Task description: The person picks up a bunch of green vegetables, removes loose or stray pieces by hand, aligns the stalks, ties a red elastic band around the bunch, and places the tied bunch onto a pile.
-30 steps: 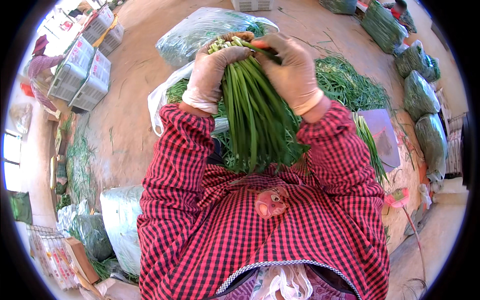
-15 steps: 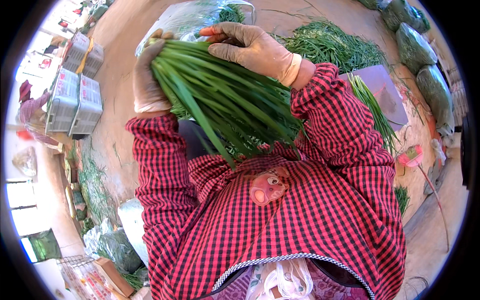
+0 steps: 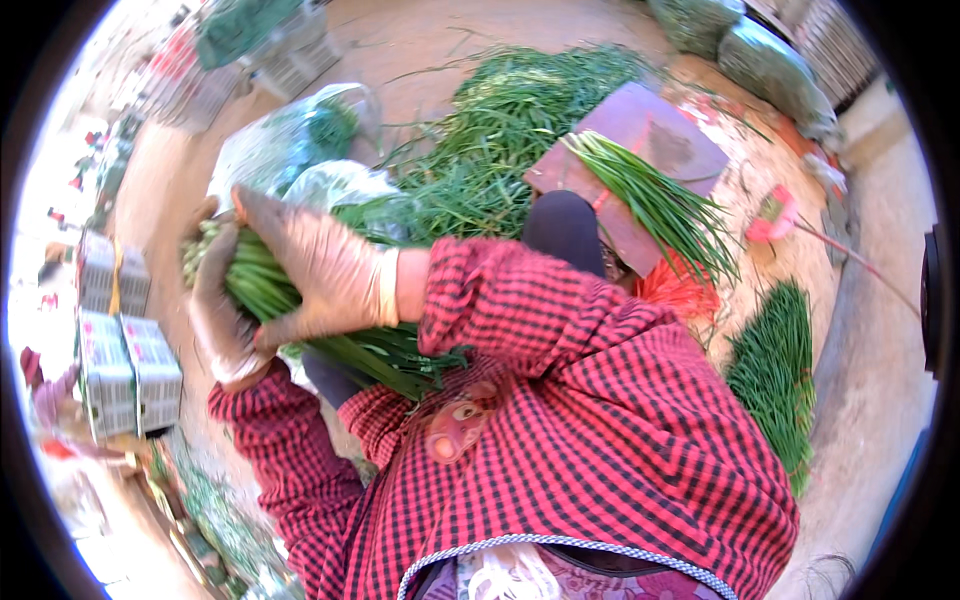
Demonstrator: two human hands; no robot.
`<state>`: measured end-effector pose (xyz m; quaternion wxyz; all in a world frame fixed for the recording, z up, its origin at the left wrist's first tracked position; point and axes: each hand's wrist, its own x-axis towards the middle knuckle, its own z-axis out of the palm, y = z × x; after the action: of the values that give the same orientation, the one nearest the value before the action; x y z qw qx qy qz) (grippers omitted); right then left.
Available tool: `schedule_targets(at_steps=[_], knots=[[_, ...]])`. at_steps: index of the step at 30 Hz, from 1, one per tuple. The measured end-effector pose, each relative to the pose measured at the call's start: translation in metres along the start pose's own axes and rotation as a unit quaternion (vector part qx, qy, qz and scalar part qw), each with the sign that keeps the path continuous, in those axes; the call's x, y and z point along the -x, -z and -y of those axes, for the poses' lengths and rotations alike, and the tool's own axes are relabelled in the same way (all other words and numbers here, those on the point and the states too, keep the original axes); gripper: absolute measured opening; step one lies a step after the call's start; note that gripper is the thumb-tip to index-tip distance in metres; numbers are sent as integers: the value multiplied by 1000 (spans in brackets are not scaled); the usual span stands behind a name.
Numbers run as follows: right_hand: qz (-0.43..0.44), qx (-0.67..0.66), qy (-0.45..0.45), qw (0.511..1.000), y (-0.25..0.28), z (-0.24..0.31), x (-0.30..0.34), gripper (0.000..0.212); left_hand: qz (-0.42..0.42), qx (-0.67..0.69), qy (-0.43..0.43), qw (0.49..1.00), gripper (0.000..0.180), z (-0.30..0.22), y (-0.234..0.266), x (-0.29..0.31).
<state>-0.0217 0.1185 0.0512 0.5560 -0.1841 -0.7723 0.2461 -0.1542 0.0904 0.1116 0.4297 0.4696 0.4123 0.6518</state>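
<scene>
Chives [image 3: 258, 278] have been swung leftward, still bunched: gripped by the curled left hand [image 3: 217, 312], pressed by the open right hand [image 3: 325, 262].

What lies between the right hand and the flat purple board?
In the head view, loose green stalks fill most of the stretch, with crumpled clear plastic nearer the right hand and a dark-clad knee nearer the board.

1. Held stalks [image 3: 262, 274]: smooth, faintly glossy.
2. Gloves [image 3: 328, 266]: thin, rubbery-looking, wrinkled.
3. Sleeve [image 3: 545, 288]: matt woven cloth, creased.
4. Bag [image 3: 255, 150]: see-through plastic, shiny, crinkled.
5. Board [image 3: 627, 108]: matt, smudged near its right corner.
</scene>
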Motion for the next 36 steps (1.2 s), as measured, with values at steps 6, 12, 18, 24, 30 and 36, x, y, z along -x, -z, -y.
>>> schedule_targets(at_steps=[6, 12, 18, 24, 30, 36], knots=[[-87, -2, -10, 996, 28, -3, 12, 133, 55, -152, -154, 975, 38, -22, -52, 15], [-132, 266, 70, 952, 158, 18, -26, 104, 73, 19, -269, 960, 35, -24, -155, -29], [80, 530, -138, 832, 313, 25, 27, 99, 258, 385, 66, 884, 28, 113, -293, -55], [171, 479, -394, 765, 358, -102, 142, 94, 162, 257, 382, 873, 40, 301, -328, -37], [153, 461, -515, 706, 351, -190, 229, 112, 127, -87, 410, 899, 35, 352, -243, -21], [171, 417, -523, 723, 358, -195, 223, 108, 284, -47, 562, 776, 42, 343, -268, -15]])
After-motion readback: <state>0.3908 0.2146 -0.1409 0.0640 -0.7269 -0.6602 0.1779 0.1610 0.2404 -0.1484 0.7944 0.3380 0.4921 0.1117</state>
